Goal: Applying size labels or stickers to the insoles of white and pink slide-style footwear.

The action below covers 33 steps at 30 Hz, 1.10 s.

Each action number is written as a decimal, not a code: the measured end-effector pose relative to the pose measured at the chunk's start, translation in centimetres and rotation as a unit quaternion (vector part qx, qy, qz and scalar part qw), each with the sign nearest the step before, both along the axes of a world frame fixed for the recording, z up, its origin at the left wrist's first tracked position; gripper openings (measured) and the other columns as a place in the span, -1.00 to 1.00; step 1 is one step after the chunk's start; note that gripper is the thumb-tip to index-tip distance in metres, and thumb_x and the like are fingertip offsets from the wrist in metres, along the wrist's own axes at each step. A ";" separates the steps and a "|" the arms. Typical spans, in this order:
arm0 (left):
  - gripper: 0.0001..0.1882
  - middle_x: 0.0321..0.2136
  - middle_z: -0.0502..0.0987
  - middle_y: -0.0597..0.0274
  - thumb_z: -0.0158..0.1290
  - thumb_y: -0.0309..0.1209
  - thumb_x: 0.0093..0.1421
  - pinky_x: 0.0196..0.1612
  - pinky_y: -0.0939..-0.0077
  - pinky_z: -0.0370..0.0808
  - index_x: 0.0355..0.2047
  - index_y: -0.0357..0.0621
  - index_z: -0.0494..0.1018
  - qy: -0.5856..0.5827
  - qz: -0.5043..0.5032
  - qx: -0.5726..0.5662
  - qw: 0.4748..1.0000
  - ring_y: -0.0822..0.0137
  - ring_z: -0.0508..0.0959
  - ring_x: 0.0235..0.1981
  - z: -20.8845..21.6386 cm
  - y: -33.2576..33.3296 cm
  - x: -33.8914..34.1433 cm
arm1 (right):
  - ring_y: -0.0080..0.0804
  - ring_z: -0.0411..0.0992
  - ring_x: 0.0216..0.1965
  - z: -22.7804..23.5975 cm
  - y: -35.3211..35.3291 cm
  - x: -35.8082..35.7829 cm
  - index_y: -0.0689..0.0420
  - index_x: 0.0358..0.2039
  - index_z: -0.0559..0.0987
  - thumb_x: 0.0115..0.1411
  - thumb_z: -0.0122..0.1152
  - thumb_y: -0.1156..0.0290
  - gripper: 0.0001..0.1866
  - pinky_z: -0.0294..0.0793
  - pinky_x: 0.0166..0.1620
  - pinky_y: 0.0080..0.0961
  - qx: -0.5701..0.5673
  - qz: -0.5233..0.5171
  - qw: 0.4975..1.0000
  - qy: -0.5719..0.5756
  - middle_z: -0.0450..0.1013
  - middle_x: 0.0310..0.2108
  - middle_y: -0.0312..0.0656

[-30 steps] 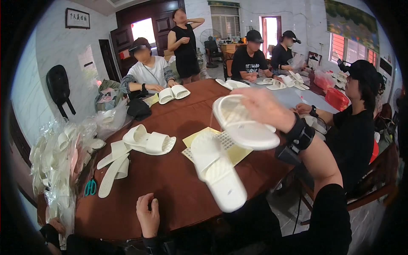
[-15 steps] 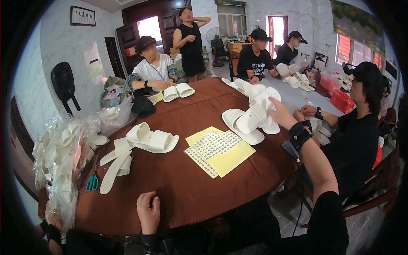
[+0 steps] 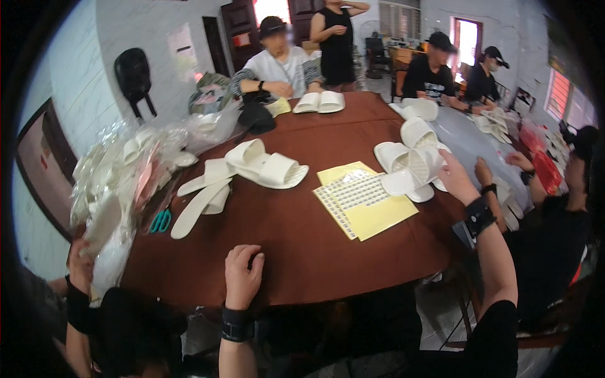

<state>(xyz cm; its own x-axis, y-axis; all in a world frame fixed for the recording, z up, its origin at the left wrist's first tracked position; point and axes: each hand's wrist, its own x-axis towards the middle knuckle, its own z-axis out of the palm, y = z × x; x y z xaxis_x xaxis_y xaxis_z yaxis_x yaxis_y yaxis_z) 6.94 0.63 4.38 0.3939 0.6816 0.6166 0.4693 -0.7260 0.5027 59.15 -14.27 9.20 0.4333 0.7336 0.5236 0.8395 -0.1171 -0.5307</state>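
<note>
My left hand (image 3: 244,277) rests at the near edge of the brown-covered table (image 3: 296,252), loosely curled with the thumb apart and nothing in it. On the right, my right hand (image 3: 456,179) has its fingers closed at the edge of a white slide slipper (image 3: 416,169). That slipper lies tilted on a small pile of white slippers (image 3: 418,133); the pile hides part of my fingertips. Left of the pile lie overlapping yellow sticker sheets (image 3: 386,222) with rows of small printed labels. More white slippers (image 3: 268,165) lie left of centre.
Teal scissors (image 3: 161,220) lie by clear bags of slippers (image 3: 120,164) at the left. A co-worker's hand (image 3: 80,261) holds a slipper there. Opposite, a seated person (image 3: 277,66) has a slipper pair (image 3: 319,101). Other people sit along the right.
The view has turned left and down, so the table sits higher and further right. The slipper by my right hand has come down onto the pile. A co-worker's hand at left now raises a slipper.
</note>
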 end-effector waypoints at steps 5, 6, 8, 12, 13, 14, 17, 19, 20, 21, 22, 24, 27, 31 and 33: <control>-0.88 -0.32 0.55 0.14 0.14 -0.50 0.11 -0.14 0.26 0.41 -0.31 -0.19 0.54 -0.007 0.005 -0.001 1.000 0.06 0.50 -0.24 0.0 -0.3 -0.2 | 0.12 0.30 0.10 0.8 0.2 -3.1 0.25 0.16 0.33 0.09 0.08 0.62 -0.45 0.33 0.15 -0.26 0.010 0.012 0.994 -0.105 0.27 0.13 0.17; -0.88 -0.32 0.55 0.14 0.14 -0.50 0.11 -0.14 0.26 0.40 -0.31 -0.19 0.54 -0.007 0.006 0.004 1.000 0.07 0.50 -0.24 0.0 -0.3 -0.1 | 0.15 0.26 0.15 0.8 0.4 -4.0 0.25 0.13 0.34 0.07 0.09 0.64 -0.45 0.29 0.19 -0.24 0.026 0.034 0.991 -0.126 0.30 0.11 0.16; -0.89 -0.32 0.54 0.14 0.14 -0.50 0.11 -0.13 0.27 0.40 -0.31 -0.18 0.54 -0.008 -0.003 0.013 1.000 0.07 0.50 -0.24 0.1 -0.1 0.0 | 0.13 0.27 0.14 0.7 0.9 -5.9 0.25 0.12 0.35 0.06 0.10 0.64 -0.46 0.29 0.18 -0.23 0.025 0.057 0.988 -0.145 0.32 0.09 0.15; -0.89 -0.32 0.53 0.14 0.13 -0.50 0.12 -0.12 0.25 0.39 -0.31 -0.17 0.53 0.014 0.007 0.002 1.000 0.06 0.49 -0.23 0.1 -0.1 0.1 | 0.10 0.32 0.08 0.6 1.9 -8.0 0.24 0.09 0.37 0.07 0.13 0.61 -0.49 0.33 0.14 -0.19 0.016 0.116 0.981 -0.157 0.37 0.02 0.12; -0.89 -0.32 0.53 0.14 0.13 -0.50 0.12 -0.12 0.25 0.39 -0.31 -0.17 0.53 0.008 -0.004 0.012 1.000 0.06 0.49 -0.23 0.2 -0.2 0.1 | 0.10 0.32 0.08 0.5 2.1 -8.2 0.24 0.09 0.37 0.07 0.13 0.61 -0.49 0.33 0.14 -0.19 0.020 0.106 0.982 -0.157 0.37 0.02 0.12; -0.89 -0.32 0.53 0.13 0.12 -0.50 0.12 -0.12 0.25 0.39 -0.31 -0.17 0.53 0.007 -0.004 0.008 1.000 0.06 0.49 -0.24 0.2 -0.2 0.1 | 0.10 0.32 0.08 0.3 2.3 -8.2 0.24 0.11 0.36 0.09 0.13 0.59 -0.48 0.33 0.14 -0.19 -0.016 0.108 0.986 -0.129 0.37 0.02 0.13; -0.89 -0.32 0.53 0.12 0.12 -0.51 0.11 -0.12 0.27 0.39 -0.31 -0.18 0.53 0.005 -0.007 0.008 1.000 0.07 0.49 -0.25 0.2 -0.2 0.1 | 0.12 0.34 0.06 -0.4 3.1 -7.6 0.24 0.15 0.32 0.13 0.11 0.53 -0.47 0.35 0.12 -0.16 -0.078 0.090 0.989 -0.086 0.38 0.02 0.17; -0.89 -0.31 0.53 0.13 0.12 -0.51 0.11 -0.12 0.27 0.39 -0.31 -0.18 0.53 0.007 -0.005 -0.006 1.000 0.07 0.49 -0.25 0.3 -0.3 0.1 | 0.15 0.35 0.04 -0.9 3.4 -6.8 0.24 0.17 0.31 0.15 0.10 0.51 -0.47 0.36 0.10 -0.13 -0.111 0.058 0.990 -0.066 0.38 0.01 0.20; -0.89 -0.31 0.53 0.13 0.12 -0.51 0.11 -0.12 0.27 0.39 -0.31 -0.18 0.53 0.004 -0.011 0.000 1.000 0.07 0.49 -0.25 0.3 -0.3 0.1 | 0.15 0.35 0.04 -1.2 3.6 -6.4 0.24 0.17 0.31 0.15 0.10 0.51 -0.47 0.36 0.10 -0.13 -0.094 0.069 0.990 -0.075 0.38 0.01 0.20; -0.89 -0.31 0.53 0.13 0.12 -0.52 0.11 -0.12 0.27 0.38 -0.31 -0.19 0.53 0.008 -0.006 -0.003 1.000 0.08 0.48 -0.25 0.3 -0.4 0.1 | 0.16 0.36 0.03 -1.3 3.7 -6.1 0.24 0.16 0.31 0.15 0.10 0.50 -0.47 0.36 0.09 -0.12 -0.085 0.063 0.991 -0.085 0.38 0.00 0.21; -0.89 -0.31 0.53 0.13 0.11 -0.52 0.11 -0.12 0.28 0.38 -0.31 -0.19 0.53 0.015 0.001 -0.008 1.000 0.08 0.48 -0.25 0.3 -0.4 0.1 | 0.17 0.37 0.02 -1.5 3.7 -5.8 0.24 0.16 0.31 0.15 0.09 0.50 -0.47 0.37 0.08 -0.11 -0.093 0.042 0.991 -0.085 0.39 -0.01 0.22; -0.89 -0.31 0.53 0.13 0.11 -0.52 0.11 -0.12 0.28 0.38 -0.31 -0.19 0.53 0.010 -0.008 -0.004 1.000 0.08 0.48 -0.24 0.3 -0.4 0.1 | 0.18 0.36 0.02 -1.7 3.8 -5.5 0.25 0.16 0.30 0.15 0.10 0.49 -0.47 0.36 0.08 -0.11 -0.078 0.050 0.993 -0.077 0.39 -0.01 0.22; -0.88 -0.31 0.52 0.13 0.11 -0.52 0.12 -0.11 0.28 0.38 -0.30 -0.20 0.53 0.014 -0.013 -0.001 1.000 0.08 0.48 -0.24 0.3 -0.3 0.1 | 0.19 0.36 0.02 -1.8 3.9 -4.8 0.26 0.15 0.30 0.14 0.10 0.48 -0.47 0.36 0.08 -0.11 -0.079 0.034 0.994 -0.066 0.39 -0.02 0.24; -0.86 -0.30 0.52 0.10 0.11 -0.53 0.12 -0.11 0.29 0.40 -0.28 -0.21 0.53 0.027 -0.016 -0.010 0.999 0.08 0.49 -0.22 0.2 -0.1 -0.2 | 0.20 0.35 0.03 -2.0 3.8 -2.9 0.28 0.16 0.29 0.13 0.10 0.48 -0.45 0.35 0.09 -0.11 -0.054 0.006 0.997 -0.048 0.38 -0.01 0.26; -0.84 -0.29 0.52 0.08 0.11 -0.55 0.11 -0.10 0.29 0.41 -0.26 -0.22 0.52 0.001 -0.034 -0.033 0.999 0.08 0.49 -0.21 0.3 0.0 -0.6 | 0.19 0.35 0.05 -2.2 3.3 -1.6 0.30 0.16 0.28 0.13 0.09 0.49 -0.44 0.35 0.11 -0.14 -0.046 0.006 0.998 -0.037 0.37 0.02 0.26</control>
